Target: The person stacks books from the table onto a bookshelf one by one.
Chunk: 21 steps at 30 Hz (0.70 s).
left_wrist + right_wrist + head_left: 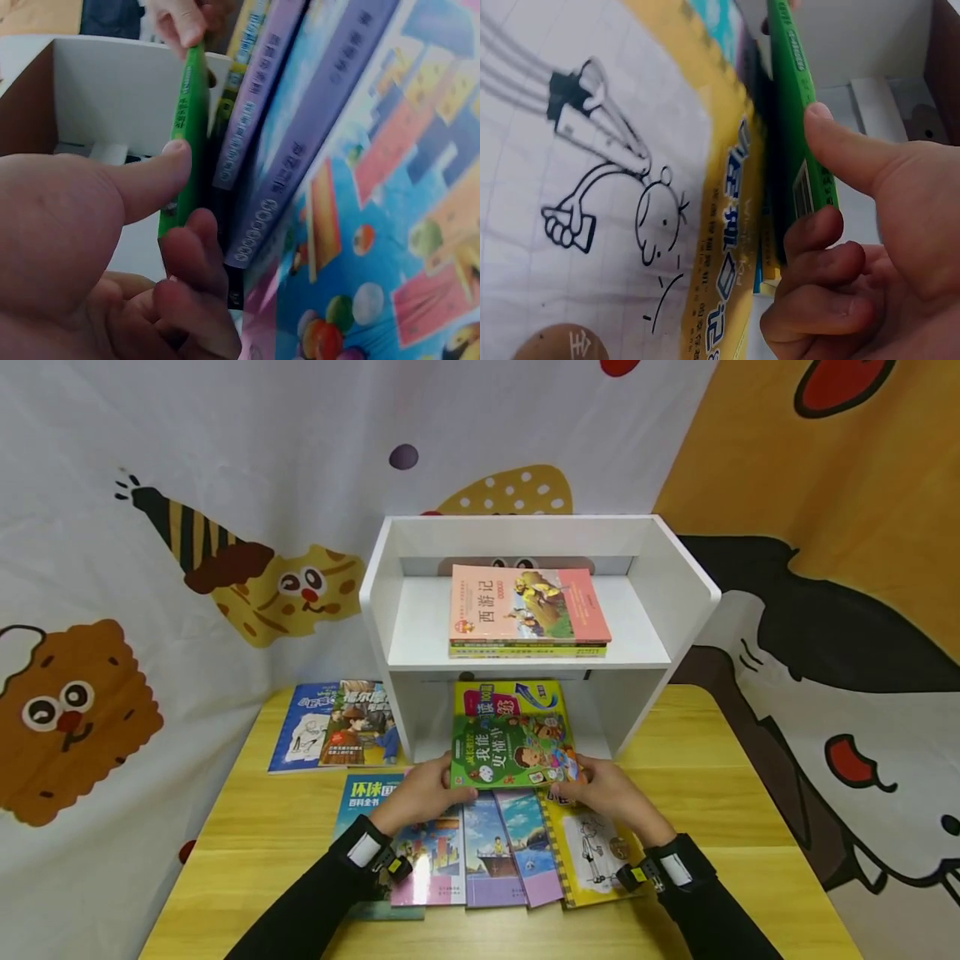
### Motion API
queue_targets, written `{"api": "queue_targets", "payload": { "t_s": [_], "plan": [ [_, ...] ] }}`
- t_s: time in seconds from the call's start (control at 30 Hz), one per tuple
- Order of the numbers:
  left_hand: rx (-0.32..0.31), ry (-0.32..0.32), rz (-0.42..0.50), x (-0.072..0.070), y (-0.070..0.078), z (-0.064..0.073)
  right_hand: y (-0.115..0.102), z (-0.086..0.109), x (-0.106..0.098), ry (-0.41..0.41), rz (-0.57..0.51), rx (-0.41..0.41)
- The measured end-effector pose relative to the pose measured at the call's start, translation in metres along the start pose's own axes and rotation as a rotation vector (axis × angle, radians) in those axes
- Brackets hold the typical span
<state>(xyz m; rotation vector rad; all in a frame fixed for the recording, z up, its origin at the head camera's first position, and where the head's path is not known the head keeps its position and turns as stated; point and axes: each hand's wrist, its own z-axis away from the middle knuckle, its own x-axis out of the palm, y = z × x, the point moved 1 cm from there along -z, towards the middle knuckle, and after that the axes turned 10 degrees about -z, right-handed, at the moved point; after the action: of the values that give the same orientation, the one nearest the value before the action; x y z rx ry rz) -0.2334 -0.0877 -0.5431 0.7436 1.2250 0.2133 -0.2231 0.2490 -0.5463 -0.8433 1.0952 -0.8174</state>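
Note:
A green picture book [517,752] lies between my two hands at the front of the lower shelf compartment, partly over a yellow book [467,691]. My left hand [422,793] grips its left end, thumb on top along the spine [187,97] and fingers curled underneath. At the other end, my right hand [611,797] pinches it the same way, as the right wrist view also shows the green book [791,127] between thumb and fingers. Below the hands lie several overlapping books, among them a purple book [491,852] and a yellow comic with a line drawing [592,852].
A white two-level shelf [525,667] stands on the wooden table [240,835]. Its upper level bears a stack of books topped by a pink book [525,606]. Left of it lie a blue book [296,735] and a detective-style book [360,727]. A printed cloth [300,435] hangs behind.

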Motion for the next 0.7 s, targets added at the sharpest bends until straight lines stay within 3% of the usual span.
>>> {"api": "queue_targets", "payload": {
  "t_s": [0.23, 0.53, 0.7],
  "plan": [
    [-0.011, 0.053, -0.095, 0.004, -0.003, -0.010, 0.003, -0.010, 0.005, 0.071, 0.136, -0.040],
    [0.048, 0.171, -0.208, 0.005, -0.003, -0.021, 0.003, -0.018, 0.006, 0.125, 0.250, -0.132],
    [0.016, 0.205, -0.282, 0.004, -0.002, -0.026, 0.002, -0.022, 0.006, 0.159, 0.315, -0.179]
  ]
}}
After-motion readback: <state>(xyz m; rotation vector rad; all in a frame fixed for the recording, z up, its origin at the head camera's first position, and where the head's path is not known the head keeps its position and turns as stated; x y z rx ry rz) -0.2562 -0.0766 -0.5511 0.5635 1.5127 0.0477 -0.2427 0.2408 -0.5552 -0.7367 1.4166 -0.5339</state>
